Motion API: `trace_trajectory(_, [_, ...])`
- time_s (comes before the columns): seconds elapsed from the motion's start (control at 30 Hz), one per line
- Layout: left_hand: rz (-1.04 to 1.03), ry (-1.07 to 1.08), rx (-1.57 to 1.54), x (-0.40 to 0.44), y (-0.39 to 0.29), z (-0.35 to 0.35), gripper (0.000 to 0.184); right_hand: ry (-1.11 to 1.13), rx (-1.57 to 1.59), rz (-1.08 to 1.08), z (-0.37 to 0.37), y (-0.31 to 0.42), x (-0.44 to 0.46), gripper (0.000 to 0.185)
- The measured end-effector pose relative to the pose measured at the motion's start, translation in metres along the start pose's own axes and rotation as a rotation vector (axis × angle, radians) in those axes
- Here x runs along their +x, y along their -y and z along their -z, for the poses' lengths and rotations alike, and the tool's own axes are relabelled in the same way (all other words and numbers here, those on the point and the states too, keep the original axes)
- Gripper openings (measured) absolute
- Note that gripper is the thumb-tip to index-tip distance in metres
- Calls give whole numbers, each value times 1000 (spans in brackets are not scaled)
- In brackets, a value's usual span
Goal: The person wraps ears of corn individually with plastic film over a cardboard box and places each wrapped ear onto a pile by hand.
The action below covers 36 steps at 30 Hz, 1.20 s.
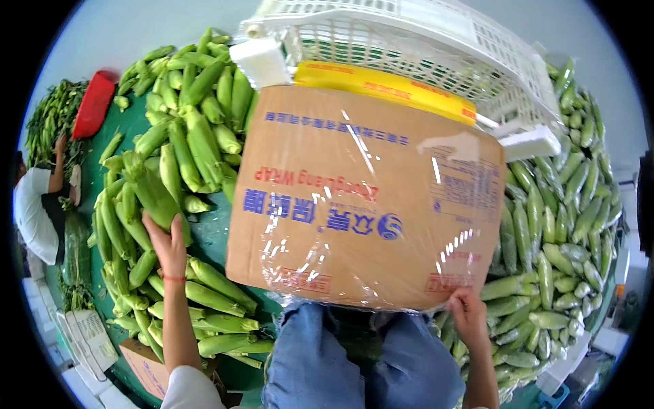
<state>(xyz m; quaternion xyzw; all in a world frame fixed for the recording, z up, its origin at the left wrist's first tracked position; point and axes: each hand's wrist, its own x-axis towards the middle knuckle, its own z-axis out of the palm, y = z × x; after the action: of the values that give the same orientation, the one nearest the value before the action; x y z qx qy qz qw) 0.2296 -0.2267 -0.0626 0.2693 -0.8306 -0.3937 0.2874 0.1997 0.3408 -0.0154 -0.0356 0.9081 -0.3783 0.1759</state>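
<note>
My left hand is closed around the lower end of a green-husked ear of corn, over a heap of unwrapped corn. My right hand pinches the edge of clear plastic wrap at the near right corner of a cardboard box. The wrap lies over the box's top, wrinkled and shiny, and the print beneath shows upside down. At the far side of the box lies a yellow wrap roll between two white foam blocks.
Heaped unwrapped corn lies to the left, film-wrapped corn to the right. A white plastic crate stands behind the box. Far left, a person in a white shirt sits near a red basket and leafy greens.
</note>
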Motion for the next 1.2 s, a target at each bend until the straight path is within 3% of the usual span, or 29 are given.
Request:
trace_trajectory(0.03, [-42, 65, -30, -10, -53, -5, 55, -18, -27, -10, -2, 3, -3, 4])
trace_trajectory(0.07, [-466, 204, 254, -11, -94, -7, 61, -36, -67, -20, -3, 7, -5, 4])
trace_trajectory(0.1, [-641, 343, 424, -24, -150, -21, 67, -55, -104, -25, -6, 11, -7, 5])
trace_trajectory(0.13, [-753, 616, 439, -37, -187, -36, 71, -124, -161, 39, -12, 12, -10, 4])
trace_trajectory(0.17, [-901, 608, 337, -56, -206, -59, 66, -197, -220, 103, -17, 12, -13, 4])
trace_trajectory(0.2, [-1048, 674, 186, -65, -213, -85, 53, -223, -450, 300, -18, 10, -16, 6])
trace_trajectory(0.23, [-1145, 701, 246, -74, -229, -104, 43, -270, -622, 430, -16, 28, -16, 5])
trace_trajectory(0.27, [-1185, 713, 239, -85, -223, -127, 47, -286, -617, 383, -15, 35, -25, 5])
trace_trajectory(0.3, [-1133, 796, 240, -86, -229, -135, 48, -297, -607, 330, -12, 38, -34, 4])
trace_trajectory(0.33, [-1077, 888, 244, -88, -233, -141, 50, -226, -323, 90, -6, 40, -41, 4])
trace_trajectory(0.4, [-963, 1097, 284, -83, -236, -147, 53, -275, 527, -72, 10, 48, -28, 8])
trace_trajectory(0.43, [-987, 1061, 243, -82, -235, -149, 52, -280, 954, -152, 16, 53, -14, 11])
trace_trajectory(0.5, [-1029, 940, 167, -79, -234, -156, 52, -419, 39, 394, 6, 79, 37, 26])
trace_trajectory(0.57, [-1077, 735, 236, -87, -235, -144, 50, -278, -171, 563, -25, 79, 84, 34])
trace_trajectory(0.63, [-1098, 569, 219, -103, -211, -123, 51, -291, -322, 615, -30, 77, 102, 35])
trace_trajectory(0.67, [-998, 548, 76, -113, -180, -108, 58, -308, -393, 631, -33, 76, 111, 36])
trace_trajectory(0.7, [-838, 546, 110, -125, -156, -97, 64, -334, -396, 630, -35, 77, 117, 36])
trace_trajectory(0.73, [-704, 568, 256, -129, -145, -89, 56, -351, -399, 620, -35, 78, 121, 36])
trace_trajectory(0.77, [-754, 660, 308, -118, -131, -79, 47, -361, -409, 619, -36, 79, 125, 36])
trace_trajectory(0.83, [-731, 741, 115, -89, -109, -69, 30, -406, -410, 691, -36, 82, 133, 29])
trace_trajectory(0.9, [-443, 546, 8, -36, -161, -79, 12, -370, -426, 713, -35, 80, 137, 26])
trace_trajectory(0.97, [-687, 508, -31, 6, -208, -125, 3, -365, -388, 770, -34, 76, 144, 24])
trace_trajectory(1.03, [-617, 981, 45, 18, -205, -178, 12, -372, -358, 834, -36, 76, 151, 23])
trace_trajectory(1.1, [-827, 1098, 383, -6, -210, -204, 15, -396, -348, 881, -34, 75, 154, 23])
trace_trajectory(1.13, [-746, 1098, 431, -13, -229, -193, 13, -353, -354, 809, -33, 73, 149, 24])
trace_trajectory(1.2, [-864, 1059, 393, -35, -223, -162, 16, -265, -358, 668, -34, 78, 133, 26])
